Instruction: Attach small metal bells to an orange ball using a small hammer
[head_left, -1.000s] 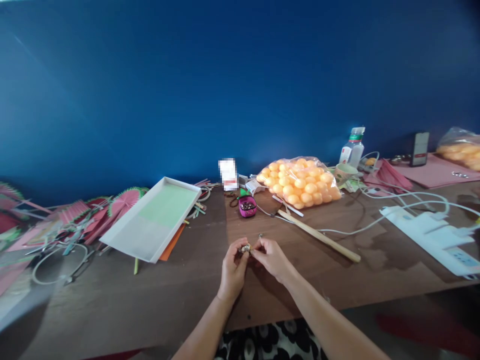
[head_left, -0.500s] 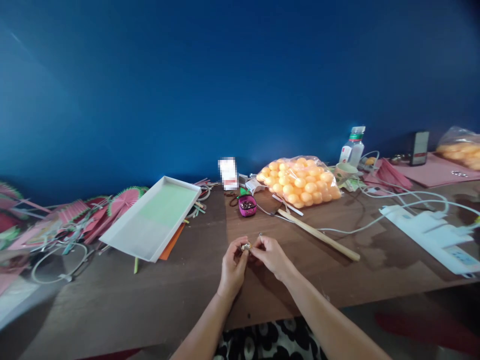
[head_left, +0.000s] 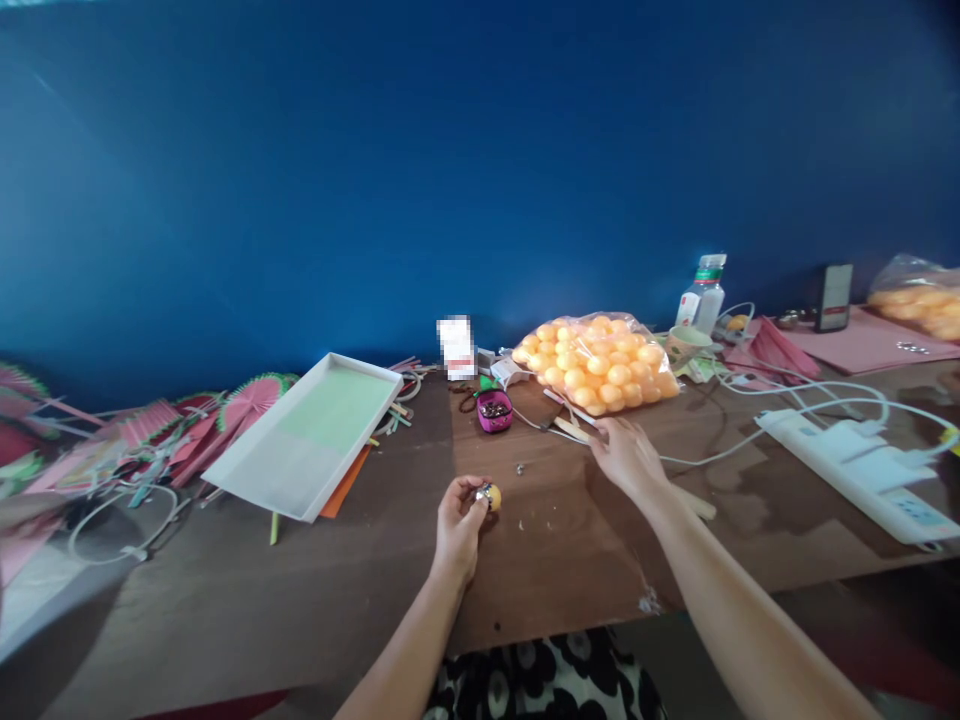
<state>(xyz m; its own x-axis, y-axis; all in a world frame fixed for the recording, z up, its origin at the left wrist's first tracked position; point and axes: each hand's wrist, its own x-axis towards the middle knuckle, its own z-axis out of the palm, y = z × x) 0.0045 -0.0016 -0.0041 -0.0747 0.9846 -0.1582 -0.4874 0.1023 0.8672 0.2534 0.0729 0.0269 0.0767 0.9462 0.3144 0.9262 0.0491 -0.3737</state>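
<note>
Between the thumb and fingers of my left hand is an orange ball with a shiny metal piece on its left side. My right hand reaches over the wooden stick, its fingers around the stick's upper part near a white pen-like rod; whether it grips either one is hard to make out. A small metal bell-like piece lies on the brown table between the hands. Behind it stands a purple container holding small dark metallic pieces.
A clear bag of orange balls lies behind my right hand. A white tray is at the left, beside pink paper fans. Cables and a white power strip lie right, with a bottle and cup behind.
My right hand has left my left hand and moved right and forward to the wooden stick. The orange ball in my left hand now shows, and the small metal piece on the table is uncovered.
</note>
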